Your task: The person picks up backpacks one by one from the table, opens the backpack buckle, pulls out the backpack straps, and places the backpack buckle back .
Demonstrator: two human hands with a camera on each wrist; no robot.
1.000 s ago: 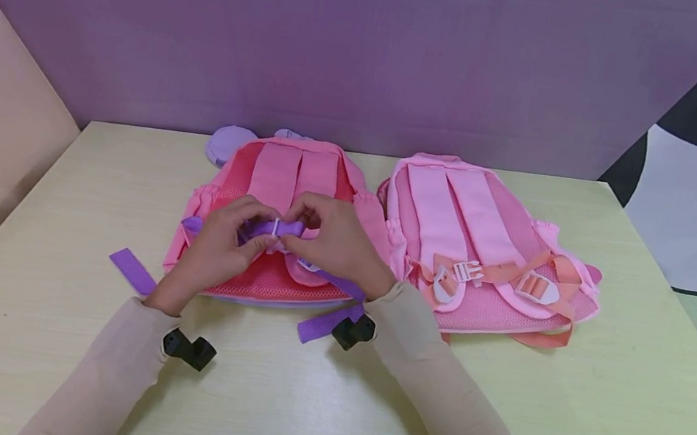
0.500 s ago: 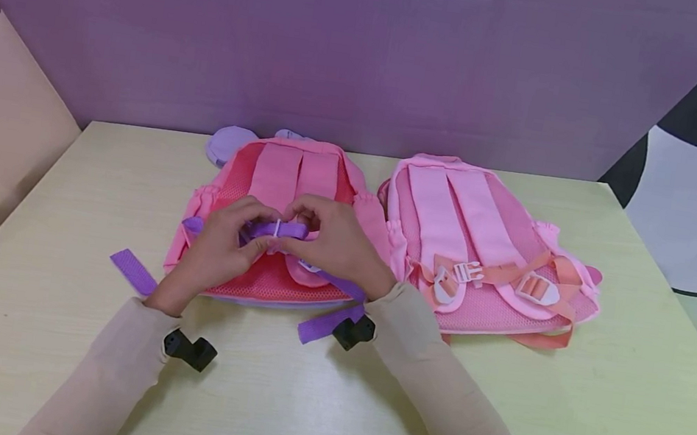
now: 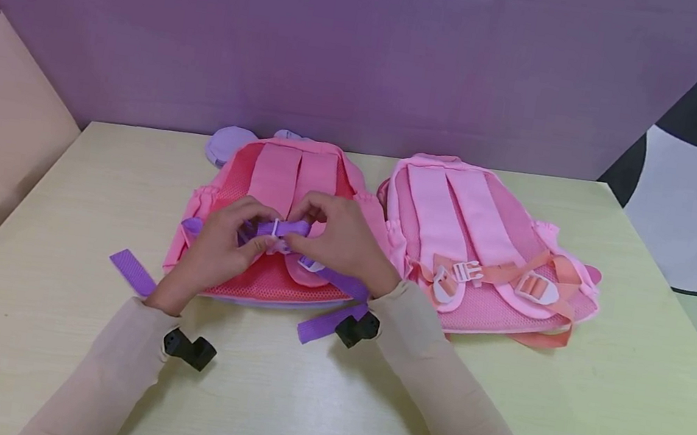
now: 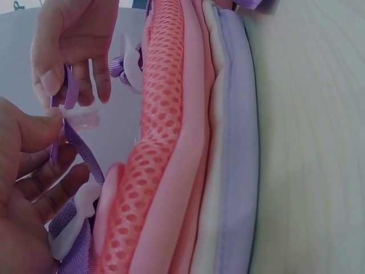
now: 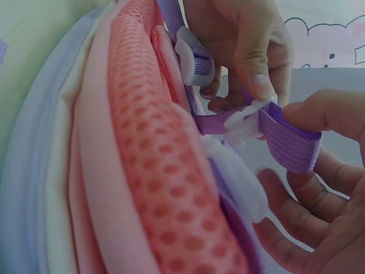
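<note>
A coral-pink backpack [image 3: 275,170] lies with its shoulder straps and mesh back up. Over its lower part my left hand [image 3: 221,240] pinches a small white buckle [image 5: 242,124] on purple webbing between thumb and fingers. Just right of it, my right hand [image 3: 342,239] holds a folded loop of the purple strap [image 5: 292,144] between thumb and forefinger, the other fingers loosely bent. The loop comes out of the buckle in the right wrist view. White strap adjusters [image 5: 195,60] sit on the webbing at both sides. My fingers partly hide the buckle from the head view.
A lighter pink backpack [image 3: 432,214] lies against the right side, its orange straps joined by a white clip [image 3: 468,271]. Loose purple strap ends [image 3: 132,271] reach onto the pale wooden table [image 3: 241,410]. A purple panel [image 3: 372,50] stands behind.
My right hand has shifted slightly to the right with the strap, and the purple loop reaches a little further from the buckle. My left hand stays almost still.
</note>
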